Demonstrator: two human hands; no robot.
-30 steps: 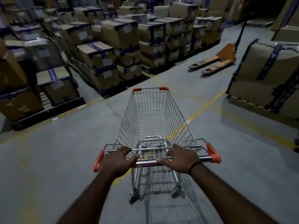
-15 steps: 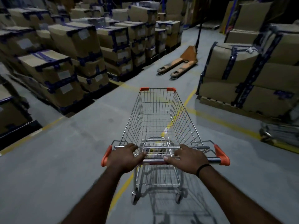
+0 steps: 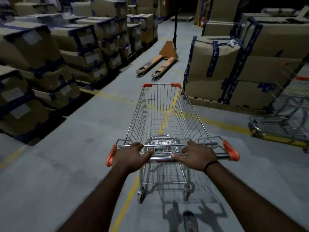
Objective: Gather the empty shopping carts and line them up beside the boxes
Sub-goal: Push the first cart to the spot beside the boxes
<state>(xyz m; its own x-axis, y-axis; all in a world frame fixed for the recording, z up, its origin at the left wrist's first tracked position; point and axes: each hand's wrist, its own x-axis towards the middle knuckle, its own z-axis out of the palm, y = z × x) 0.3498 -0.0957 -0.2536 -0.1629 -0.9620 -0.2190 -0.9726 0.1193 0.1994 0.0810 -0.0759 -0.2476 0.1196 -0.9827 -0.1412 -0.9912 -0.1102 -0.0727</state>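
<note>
Silver wire shopping cart (image 3: pixel 164 114): your left hand (image 3: pixel 132 156), right hand (image 3: pixel 195 156) wrap chrome handle (image 3: pixel 163 159). Parked wire carts (image 3: pixel 287 114) now enter right edge of frame; steer there.

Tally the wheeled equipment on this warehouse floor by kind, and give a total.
Shopping carts: 2, the pushed cart and a blurred cart at the right edge. Whether more are nested there cannot be told.
Pallet jacks: 1, the orange pallet jack.
Total: 3
</note>
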